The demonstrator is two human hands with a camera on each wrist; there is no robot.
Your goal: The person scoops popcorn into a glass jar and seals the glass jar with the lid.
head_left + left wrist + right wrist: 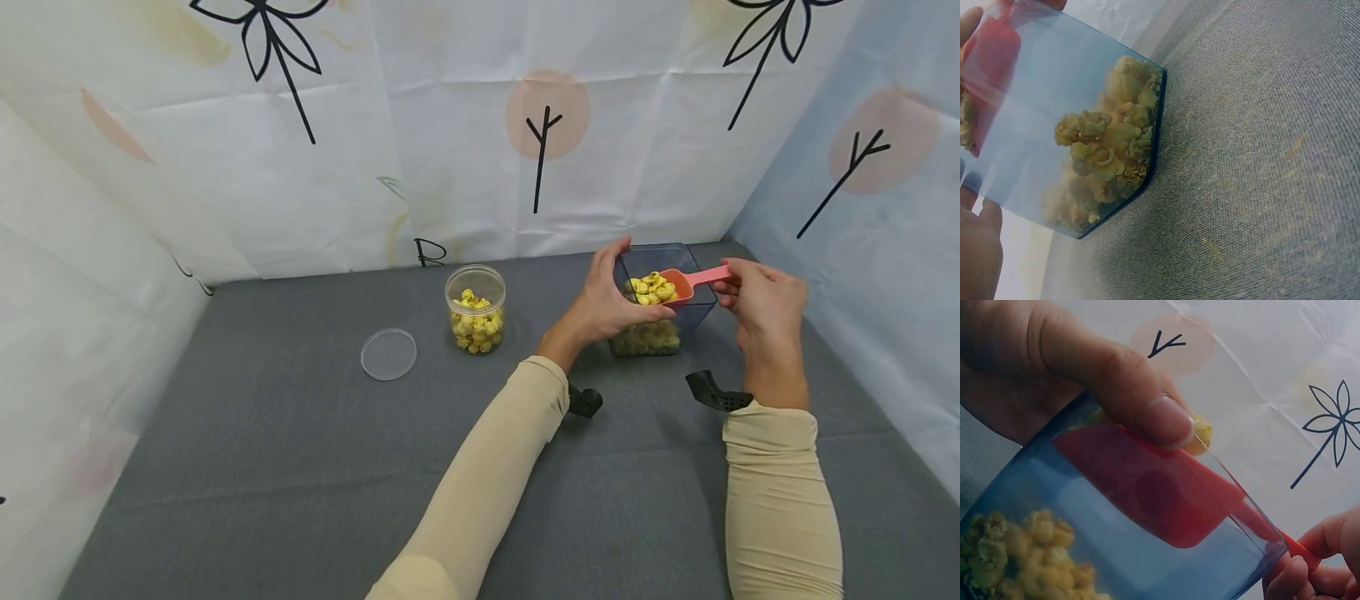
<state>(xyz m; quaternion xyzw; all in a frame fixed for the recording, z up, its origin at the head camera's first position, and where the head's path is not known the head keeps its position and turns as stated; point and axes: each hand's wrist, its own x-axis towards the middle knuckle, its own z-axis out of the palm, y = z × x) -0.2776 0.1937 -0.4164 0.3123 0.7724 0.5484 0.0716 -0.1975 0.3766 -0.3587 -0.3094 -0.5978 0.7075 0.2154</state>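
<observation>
A see-through bluish square container [697, 322] at the right of the head view has yellow popcorn [1113, 150] in its lower part. My left hand [604, 298] grips its upper part from the left, the thumb along the near side. In my right hand [770, 312] the handle of a coral-red scoop [709, 275] is pinched from the right. The scoop's bowl [1154, 487] is inside the container near the rim, heaped with popcorn [651, 287]. Left of the hands stands a clear round jar [476, 277], uncovered and partly filled with popcorn.
A clear round lid [388, 354] lies flat on the grey cloth, left of the jar. White printed fabric [450, 167] hangs behind the table, with more fabric at the left and right sides. A black wrist mount [716, 392] sits below each hand.
</observation>
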